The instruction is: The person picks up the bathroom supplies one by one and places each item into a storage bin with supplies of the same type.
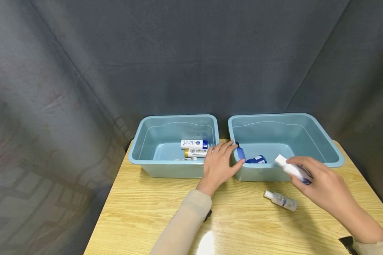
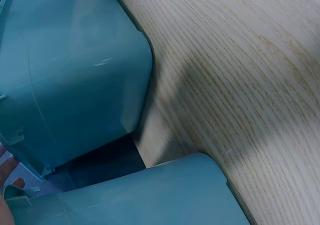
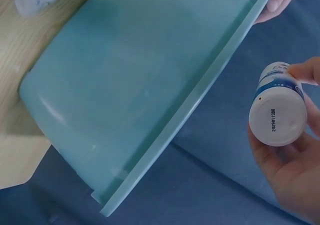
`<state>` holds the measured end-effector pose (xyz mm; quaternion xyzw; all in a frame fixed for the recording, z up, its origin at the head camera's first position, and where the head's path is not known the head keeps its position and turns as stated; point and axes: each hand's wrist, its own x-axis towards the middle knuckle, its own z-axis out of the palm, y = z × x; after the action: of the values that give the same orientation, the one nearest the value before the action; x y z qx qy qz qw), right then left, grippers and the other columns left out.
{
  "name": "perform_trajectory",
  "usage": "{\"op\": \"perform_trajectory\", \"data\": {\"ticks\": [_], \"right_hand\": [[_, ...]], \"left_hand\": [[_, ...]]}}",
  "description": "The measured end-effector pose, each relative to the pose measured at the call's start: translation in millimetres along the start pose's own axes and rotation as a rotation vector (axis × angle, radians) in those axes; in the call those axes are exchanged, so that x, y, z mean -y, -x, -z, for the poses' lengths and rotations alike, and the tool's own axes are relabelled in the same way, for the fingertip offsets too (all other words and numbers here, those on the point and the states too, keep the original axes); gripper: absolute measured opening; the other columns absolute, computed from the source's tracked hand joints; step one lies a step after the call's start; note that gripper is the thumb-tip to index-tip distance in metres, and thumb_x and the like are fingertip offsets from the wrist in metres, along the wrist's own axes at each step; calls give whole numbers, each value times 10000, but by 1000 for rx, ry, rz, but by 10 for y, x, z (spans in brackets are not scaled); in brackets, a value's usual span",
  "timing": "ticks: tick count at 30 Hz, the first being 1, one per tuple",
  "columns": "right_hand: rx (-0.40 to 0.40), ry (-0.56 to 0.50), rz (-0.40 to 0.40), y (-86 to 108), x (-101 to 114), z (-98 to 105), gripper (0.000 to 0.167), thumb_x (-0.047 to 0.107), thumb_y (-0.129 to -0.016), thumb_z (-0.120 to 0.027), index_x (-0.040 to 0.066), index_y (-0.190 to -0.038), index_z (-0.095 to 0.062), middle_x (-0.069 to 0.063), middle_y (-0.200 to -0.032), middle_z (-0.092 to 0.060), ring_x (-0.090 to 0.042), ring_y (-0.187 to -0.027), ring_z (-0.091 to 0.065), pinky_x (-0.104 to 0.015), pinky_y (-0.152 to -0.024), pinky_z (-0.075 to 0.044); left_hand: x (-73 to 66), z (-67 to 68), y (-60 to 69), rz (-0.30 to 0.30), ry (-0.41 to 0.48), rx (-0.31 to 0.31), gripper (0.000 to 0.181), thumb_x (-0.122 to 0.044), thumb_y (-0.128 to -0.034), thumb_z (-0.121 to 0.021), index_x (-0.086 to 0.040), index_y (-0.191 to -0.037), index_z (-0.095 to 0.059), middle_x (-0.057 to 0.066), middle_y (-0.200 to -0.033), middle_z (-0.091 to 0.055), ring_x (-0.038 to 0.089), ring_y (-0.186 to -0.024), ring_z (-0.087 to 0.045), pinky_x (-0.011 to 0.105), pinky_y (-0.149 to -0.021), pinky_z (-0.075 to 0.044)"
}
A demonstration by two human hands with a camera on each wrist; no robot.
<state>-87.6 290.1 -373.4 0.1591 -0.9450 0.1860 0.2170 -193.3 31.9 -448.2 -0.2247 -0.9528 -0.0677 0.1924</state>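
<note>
My right hand (image 1: 325,180) grips a white bottle with a blue label (image 3: 280,105), holding it over the front rim of the right blue bin (image 1: 287,118). Its white cap tilts up and left in the head view, and its printed base shows in the right wrist view. My left hand (image 1: 220,164) rests with spread fingers at the neighbouring rims of the right bin and left blue bin (image 1: 178,119). On the table in front of the right bin lies another small white bottle (image 1: 281,200). A dark blue container (image 1: 256,159) and a blue bottle (image 1: 240,153) are inside the right bin.
In the left bin lie a white tube with a blue cap (image 1: 194,144), a gold-capped tube (image 1: 195,152) and a partly hidden white tube (image 1: 186,159). Both bins stand at the back of the wooden table (image 1: 140,212), before a grey curtain (image 1: 191,63).
</note>
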Motion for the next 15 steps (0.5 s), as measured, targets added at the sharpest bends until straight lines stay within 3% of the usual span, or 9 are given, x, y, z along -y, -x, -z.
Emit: {"op": "perform_trajectory", "data": {"ticks": [6, 13, 15], "right_hand": [[-22, -1, 70, -83, -69, 14, 514, 19, -626, -844, 163, -1092, -684, -49, -1042, -686, -192, -747, -577, -313, -569, -485], [-29, -7, 153, -209, -179, 26, 541, -5, -613, -826, 149, -1113, -691, -37, -1067, -689, -156, -747, -580, -171, -629, -438], [-19, -4, 151, -236, -203, 26, 539, 1, -620, -831, 154, -1117, -691, -43, -1078, -690, -150, -742, -576, -214, -605, -448]], "left_hand": [[1, -7, -3, 0, -8, 0, 616, -716, -933, -385, -350, -1398, -555, -133, -1479, -475, 124, -1342, -442, 349, -1053, -369], [1, -6, -5, -5, -7, -8, 608, -703, -929, -419, -340, -1396, -560, -126, -1474, -483, 129, -1335, -453, 367, -1051, -380], [-2, -7, -5, -6, -7, -12, 603, -700, -927, -431, -340, -1393, -564, -125, -1470, -488, 129, -1333, -455, 371, -1047, -385]]}}
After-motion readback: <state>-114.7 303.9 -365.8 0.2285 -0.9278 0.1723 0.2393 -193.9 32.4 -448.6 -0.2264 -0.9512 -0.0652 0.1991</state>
